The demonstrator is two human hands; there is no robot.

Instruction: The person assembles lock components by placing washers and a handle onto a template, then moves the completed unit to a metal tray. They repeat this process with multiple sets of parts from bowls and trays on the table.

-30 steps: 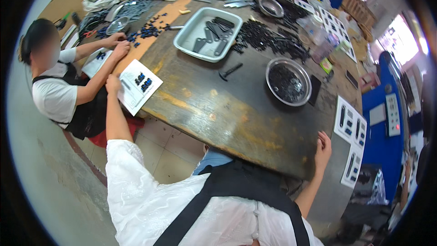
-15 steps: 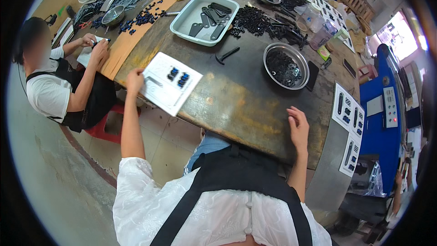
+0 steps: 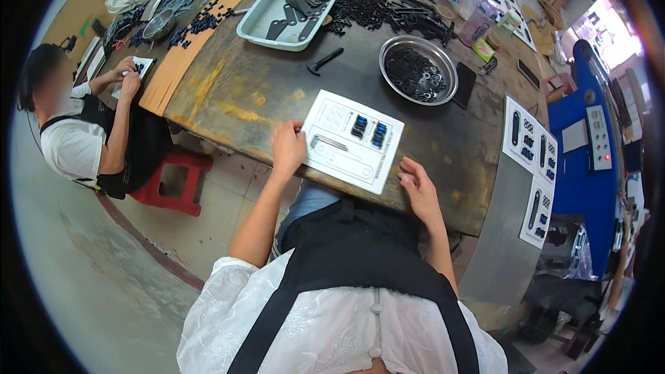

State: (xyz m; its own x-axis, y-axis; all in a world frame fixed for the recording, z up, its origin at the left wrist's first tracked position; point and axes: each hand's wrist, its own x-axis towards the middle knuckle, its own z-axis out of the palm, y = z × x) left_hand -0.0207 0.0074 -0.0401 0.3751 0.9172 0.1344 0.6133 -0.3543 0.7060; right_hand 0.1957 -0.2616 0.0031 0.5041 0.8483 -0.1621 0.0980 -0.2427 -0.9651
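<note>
A white printed card [image 3: 352, 140] with two blue clips and a grey outline of parts lies on the dark worn table [image 3: 235, 90], close to its near edge. My left hand [image 3: 287, 147] rests on the card's left edge, fingers spread over it. My right hand [image 3: 416, 185] lies on the table at the card's lower right corner, fingers loosely curled, holding nothing that I can see. Both forearms come up from my white blouse and black apron.
Behind the card stand a round metal bowl [image 3: 418, 70] of small black parts, a grey tray [image 3: 288, 4] of black pieces and a loose black heap [image 3: 374, 8]. More printed cards [image 3: 530, 140] lie at right. A seated person [image 3: 76, 125] works at left on a red stool [image 3: 170, 181].
The white card has been slid from the table's left side to right in front of me under my left hand. My right hand has come in to the card's right corner.
</note>
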